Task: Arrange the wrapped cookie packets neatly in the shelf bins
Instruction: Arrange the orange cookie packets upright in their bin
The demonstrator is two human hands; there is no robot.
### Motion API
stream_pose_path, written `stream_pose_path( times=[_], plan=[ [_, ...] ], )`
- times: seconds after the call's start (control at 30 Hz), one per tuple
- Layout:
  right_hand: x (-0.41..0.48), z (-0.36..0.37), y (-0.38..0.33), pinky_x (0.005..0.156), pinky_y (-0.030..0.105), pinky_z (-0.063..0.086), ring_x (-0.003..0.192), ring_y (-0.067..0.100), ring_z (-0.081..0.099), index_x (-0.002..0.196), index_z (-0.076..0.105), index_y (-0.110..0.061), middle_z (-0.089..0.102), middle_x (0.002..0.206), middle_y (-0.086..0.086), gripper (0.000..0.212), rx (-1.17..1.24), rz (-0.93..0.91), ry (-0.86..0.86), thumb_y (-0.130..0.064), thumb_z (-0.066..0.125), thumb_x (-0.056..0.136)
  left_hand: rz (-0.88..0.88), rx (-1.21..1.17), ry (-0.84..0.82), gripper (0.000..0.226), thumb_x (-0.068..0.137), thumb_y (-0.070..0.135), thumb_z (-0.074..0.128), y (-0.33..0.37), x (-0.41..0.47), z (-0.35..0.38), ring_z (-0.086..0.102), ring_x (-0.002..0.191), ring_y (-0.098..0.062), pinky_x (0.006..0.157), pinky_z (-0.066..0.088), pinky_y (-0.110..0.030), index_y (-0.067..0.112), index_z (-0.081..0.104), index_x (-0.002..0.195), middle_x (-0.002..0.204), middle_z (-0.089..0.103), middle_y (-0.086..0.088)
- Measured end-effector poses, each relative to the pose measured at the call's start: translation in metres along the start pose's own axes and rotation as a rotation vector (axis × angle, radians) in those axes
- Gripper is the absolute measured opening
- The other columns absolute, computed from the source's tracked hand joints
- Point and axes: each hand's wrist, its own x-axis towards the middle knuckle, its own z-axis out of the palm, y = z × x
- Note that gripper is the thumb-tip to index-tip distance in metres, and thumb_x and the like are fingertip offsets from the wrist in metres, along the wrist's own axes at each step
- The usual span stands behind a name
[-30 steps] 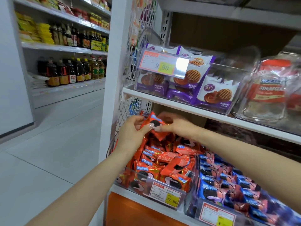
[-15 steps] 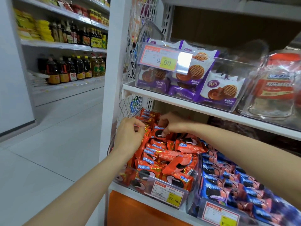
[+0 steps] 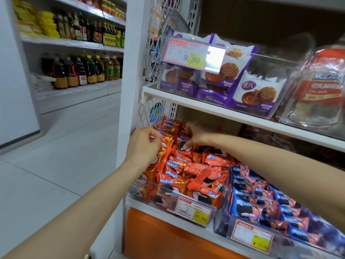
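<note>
Bin (image 3: 134,191): clear, full of red packets (image 3: 201,176).
Left hand (image 3: 143,146): curled fingers pinch a packet's edge.
Right hand (image 3: 197,136): bent fingertips grip another.

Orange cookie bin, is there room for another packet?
Hardly. The orange bin is heaped, with the left hand and right hand at its back. The blue bin beside it is packed too. Bare room shows in the purple bin's back right corner, and between the orange heap and the shelf above.
</note>
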Motion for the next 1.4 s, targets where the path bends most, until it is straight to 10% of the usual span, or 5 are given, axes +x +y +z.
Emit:
stream_pose_path(
  times=[0.47, 0.63, 0.77, 0.93, 1.4],
  plan=[
    [0.003, -0.002, 0.011, 0.095, 0.032, 0.046, 0.114, 0.023, 0.055, 0.128, 0.053, -0.01, 0.057, 0.127, 0.008, 0.061, 0.03, -0.01, -0.073, -0.031, 0.077, 0.075, 0.001, 0.019, -0.067, 0.01, 0.092, 0.01, 0.054, -0.004, 0.002, 0.002, 0.054, 0.084, -0.009, 0.076, 0.043, -0.025, 0.014, 0.063, 0.088, 0.094, 0.057, 0.005],
    [-0.029, -0.023, 0.024, 0.072, 0.005, 0.039, 0.1, 0.016, 0.052, 0.118, 0.055, -0.007, 0.058, 0.111, 0.007, 0.037, 0.401, -0.066, 0.121, -0.02, 0.068, 0.085, 0.089, 0.08, -0.223, 0.009, 0.088, 0.011, 0.058, -0.002, 0.0, 0.013, 0.057, 0.079, -0.013, 0.077, 0.046, -0.024, 0.018, 0.061, 0.083, 0.083, 0.061, 0.004],
    [-0.082, -0.038, 0.045, 0.086, 0.029, 0.049, 0.096, 0.019, 0.06, 0.092, 0.061, -0.028, 0.064, 0.097, -0.005, 0.009, 0.291, -0.026, 0.135, -0.034, 0.064, 0.086, 0.17, 0.137, -0.387, 0.005, 0.086, 0.01, 0.062, 0.001, -0.005, 0.027, 0.063, 0.085, -0.017, 0.082, 0.05, -0.028, 0.011, 0.064, 0.089, 0.085, 0.065, -0.002],
    [-0.133, -0.036, 0.052, 0.074, 0.032, 0.048, 0.081, 0.018, 0.059, 0.089, 0.059, -0.018, 0.063, 0.086, 0.002, 0.044, 0.077, 0.241, 0.181, -0.06, 0.061, 0.076, 0.21, 0.161, -0.394, 0.013, 0.087, 0.018, 0.063, 0.006, -0.006, 0.041, 0.06, 0.085, -0.016, 0.081, 0.05, -0.03, 0.009, 0.063, 0.096, 0.083, 0.06, 0.001],
    [-0.143, -0.009, 0.045, 0.052, 0.019, 0.049, 0.048, 0.008, 0.055, 0.09, 0.06, -0.016, 0.058, 0.059, 0.002, 0.035, 1.068, 0.077, 0.512, 0.01, 0.072, 0.07, 0.078, -0.099, -0.386, 0.026, 0.089, 0.033, 0.059, 0.025, -0.004, 0.063, 0.058, 0.087, -0.014, 0.074, 0.044, -0.021, 0.009, 0.062, 0.097, 0.091, 0.065, -0.007]
  ],
)
